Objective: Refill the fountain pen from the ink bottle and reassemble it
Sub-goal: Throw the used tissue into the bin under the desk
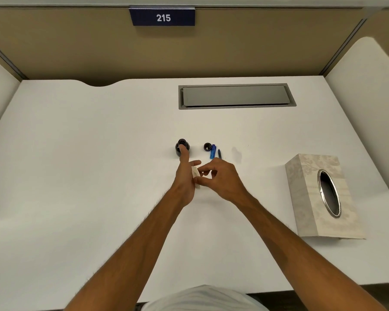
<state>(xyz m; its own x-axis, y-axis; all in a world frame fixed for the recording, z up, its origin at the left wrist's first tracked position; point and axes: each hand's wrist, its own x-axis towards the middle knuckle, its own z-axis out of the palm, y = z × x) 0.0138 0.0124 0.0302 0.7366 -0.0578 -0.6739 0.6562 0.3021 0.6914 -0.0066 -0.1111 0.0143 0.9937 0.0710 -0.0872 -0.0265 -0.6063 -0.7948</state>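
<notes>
A small dark ink bottle point(181, 146) stands open on the white desk, partly behind my left index finger. Its dark cap point(207, 146) lies to the right. Beside the cap lie a blue pen part point(212, 151) and a thin dark pen part point(219, 153). My left hand point(185, 176) is held flat with its fingers apart, just in front of the bottle. My right hand point(220, 179) pinches a crumpled white tissue point(196, 176) against the left palm and fingers.
A pale tissue box point(321, 196) with an oval metal-rimmed opening lies at the right. A grey cable hatch point(236, 95) is set into the desk at the back. Beige partition walls enclose the desk, with a sign reading 215.
</notes>
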